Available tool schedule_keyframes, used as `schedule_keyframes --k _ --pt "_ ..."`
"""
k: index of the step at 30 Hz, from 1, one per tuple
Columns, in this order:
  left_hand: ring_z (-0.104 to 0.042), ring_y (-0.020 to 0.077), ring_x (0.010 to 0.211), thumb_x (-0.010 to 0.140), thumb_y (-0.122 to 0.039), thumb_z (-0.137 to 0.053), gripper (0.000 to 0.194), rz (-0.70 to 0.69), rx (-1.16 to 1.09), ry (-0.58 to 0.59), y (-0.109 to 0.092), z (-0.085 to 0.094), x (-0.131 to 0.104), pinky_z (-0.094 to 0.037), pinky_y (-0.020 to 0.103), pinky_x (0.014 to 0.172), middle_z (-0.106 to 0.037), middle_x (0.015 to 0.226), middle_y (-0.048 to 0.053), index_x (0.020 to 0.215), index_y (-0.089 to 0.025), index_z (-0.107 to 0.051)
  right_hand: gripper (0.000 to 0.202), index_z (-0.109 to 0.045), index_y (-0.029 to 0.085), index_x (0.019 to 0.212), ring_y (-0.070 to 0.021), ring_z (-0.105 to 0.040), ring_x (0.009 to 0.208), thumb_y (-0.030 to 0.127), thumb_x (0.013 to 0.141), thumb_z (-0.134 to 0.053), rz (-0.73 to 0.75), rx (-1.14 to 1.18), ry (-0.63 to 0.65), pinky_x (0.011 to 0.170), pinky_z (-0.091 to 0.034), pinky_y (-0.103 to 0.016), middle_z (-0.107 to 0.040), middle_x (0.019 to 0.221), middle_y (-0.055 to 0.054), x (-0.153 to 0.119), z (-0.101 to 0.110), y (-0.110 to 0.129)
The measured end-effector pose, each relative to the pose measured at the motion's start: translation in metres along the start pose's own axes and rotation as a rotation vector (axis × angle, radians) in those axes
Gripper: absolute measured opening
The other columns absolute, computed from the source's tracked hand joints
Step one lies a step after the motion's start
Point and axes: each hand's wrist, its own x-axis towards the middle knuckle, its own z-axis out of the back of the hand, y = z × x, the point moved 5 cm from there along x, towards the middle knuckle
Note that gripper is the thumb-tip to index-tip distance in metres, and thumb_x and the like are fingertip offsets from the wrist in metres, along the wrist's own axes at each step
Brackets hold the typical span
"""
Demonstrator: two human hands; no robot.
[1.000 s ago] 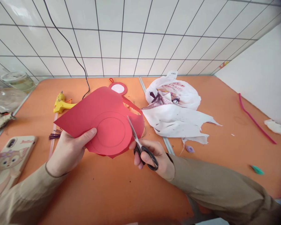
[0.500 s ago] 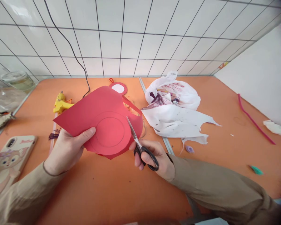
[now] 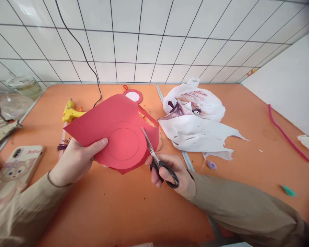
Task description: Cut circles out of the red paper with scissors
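My left hand (image 3: pixel 78 159) pinches a sheet of red paper (image 3: pixel 105 115) at its lower left edge, thumb on top. Two pencil-drawn circles, one inside the other, show on the sheet. Black-handled scissors (image 3: pixel 156 161) are gripped in my right hand (image 3: pixel 173 171), with the blades at the right side of the outer circle. Part of the paper there is cut and hangs as a curved strip (image 3: pixel 154 133). Behind the sheet lies a red ring-shaped tag (image 3: pixel 134 96) with a white centre and a red loop.
A yellow glue gun (image 3: pixel 70 111) lies left of the paper, near a phone in a cartoon case (image 3: pixel 18 168). White plastic bag (image 3: pixel 208 103) and torn white cloth (image 3: pixel 195 133) lie to the right. Farther right are a magenta stick (image 3: pixel 288 133) and a green scrap (image 3: pixel 288 190).
The whole view has shifted slightly, so everything appears a little farther right. Both hands keep their grips, and the scissor blades stay at the circle's right edge.
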Motion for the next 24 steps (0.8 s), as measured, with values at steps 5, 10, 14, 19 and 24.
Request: schedule_keyframes --k 5,10,14,19,24 --pt "-0.063 0.0242 0.082 0.072 -0.014 -0.064 0.047 -0.01 0.01 0.016 -0.003 -0.001 0.0 -0.055 0.028 0.049 -0.065 0.102 0.005 0.115 -0.029 -0.054 0.037 -0.057 0.014 0.092 -0.0093 -0.054 0.045 0.047 0.076 -0.058 -0.009 0.016 0.007 0.046 -0.045 -0.021 -0.06 0.06 -0.001 0.0 -0.001 0.0" --pt "-0.064 0.0217 0.072 0.071 -0.014 -0.065 0.047 0.003 0.028 0.009 -0.002 0.0 0.0 -0.054 0.028 0.045 -0.066 0.097 0.004 0.115 -0.028 -0.054 0.035 -0.057 0.014 0.093 -0.0096 -0.054 0.045 0.046 0.077 -0.058 -0.008 0.031 0.008 0.045 -0.044 -0.02 -0.06 0.06 -0.001 -0.001 0.0 -0.002" --pt "-0.063 0.0204 0.066 0.069 -0.017 -0.067 0.044 0.004 0.023 -0.007 -0.002 0.0 0.0 -0.052 0.026 0.042 -0.066 0.092 0.003 0.11 -0.025 -0.057 0.038 -0.057 0.013 0.093 -0.0089 -0.054 0.045 0.047 0.076 -0.059 -0.013 0.027 0.002 0.045 -0.045 -0.019 -0.06 0.06 -0.001 0.0 0.0 0.0" --pt "-0.062 0.0174 0.063 0.069 -0.021 -0.068 0.038 0.093 0.024 0.001 0.002 0.0 0.002 -0.052 0.025 0.045 -0.066 0.088 0.003 0.106 -0.022 -0.058 0.043 -0.056 0.011 0.093 -0.0091 -0.055 0.047 0.05 0.075 -0.059 -0.027 0.016 0.0 0.045 -0.044 -0.018 -0.059 0.059 -0.002 0.002 0.0 -0.002" --pt "-0.063 0.0151 0.062 0.069 -0.021 -0.069 0.045 0.188 -0.017 -0.004 0.011 0.0 0.003 -0.054 0.024 0.052 -0.068 0.088 0.003 0.112 -0.023 -0.054 0.043 -0.055 0.01 0.093 -0.0092 -0.055 0.048 0.049 0.076 -0.059 -0.034 0.015 -0.024 0.046 -0.044 -0.019 -0.059 0.06 -0.003 0.002 0.0 -0.005"
